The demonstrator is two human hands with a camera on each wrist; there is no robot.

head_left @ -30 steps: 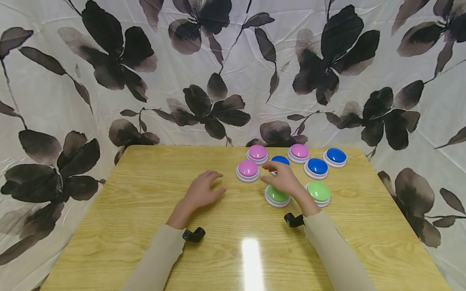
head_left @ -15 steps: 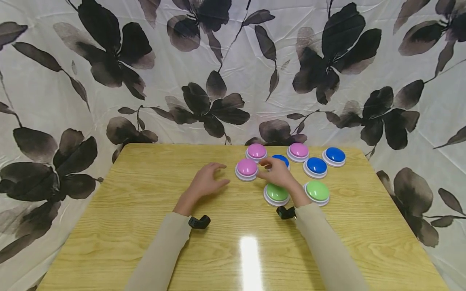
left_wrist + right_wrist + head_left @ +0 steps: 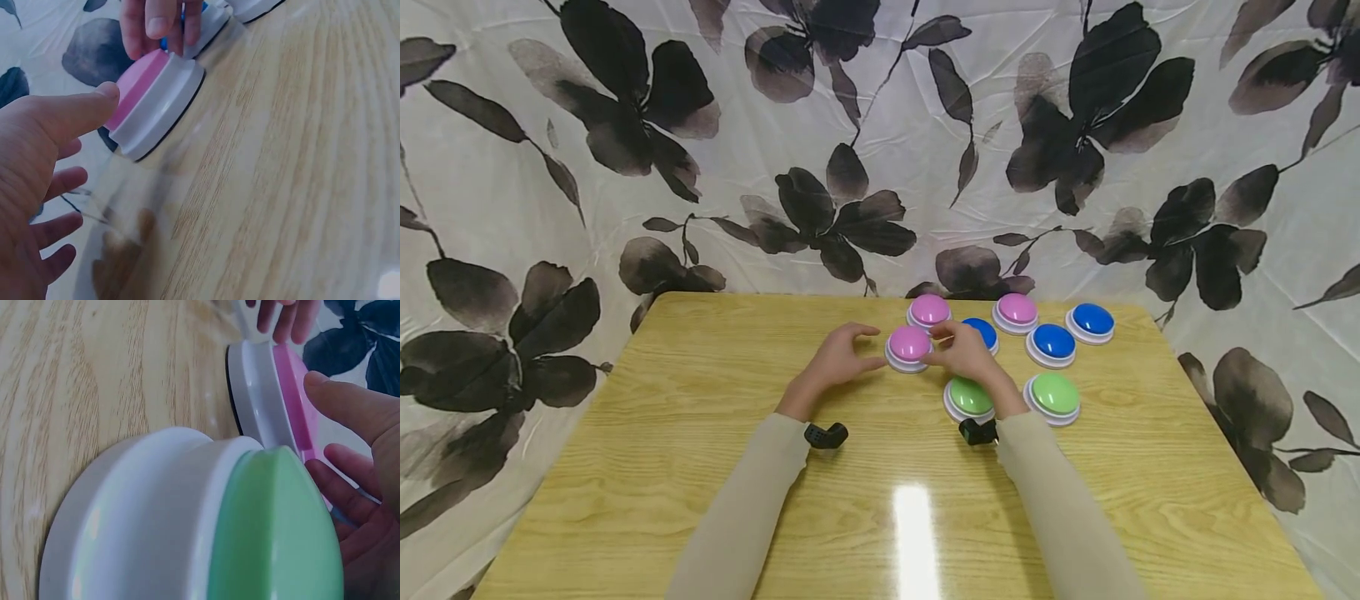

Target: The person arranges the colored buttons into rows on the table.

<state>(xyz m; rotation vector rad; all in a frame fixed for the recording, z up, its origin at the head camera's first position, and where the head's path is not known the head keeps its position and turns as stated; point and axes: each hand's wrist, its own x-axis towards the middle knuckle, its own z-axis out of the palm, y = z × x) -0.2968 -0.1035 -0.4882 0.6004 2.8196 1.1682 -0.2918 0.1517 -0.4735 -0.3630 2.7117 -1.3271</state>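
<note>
A pink-domed push button with a white round base sits on the table between my two hands. Just to its left is my left hand, thumb and fingers spread, with a small gap to the base in the head view. My right hand is at the button's right side, fingers apart and loosely bent; whether its fingertips touch the button I cannot tell. Under the right wrist stands a green button, and a blue button is partly hidden behind the right hand.
Behind are two more pink buttons, one at the left and one at the right. Two blue buttons and a second green button stand to the right. The wooden table meets a floral cloth at the back.
Both hands have moved toward the nearest pink button: the left hand rightward and forward, the right hand leftward. The buttons stay in place on the table.
</note>
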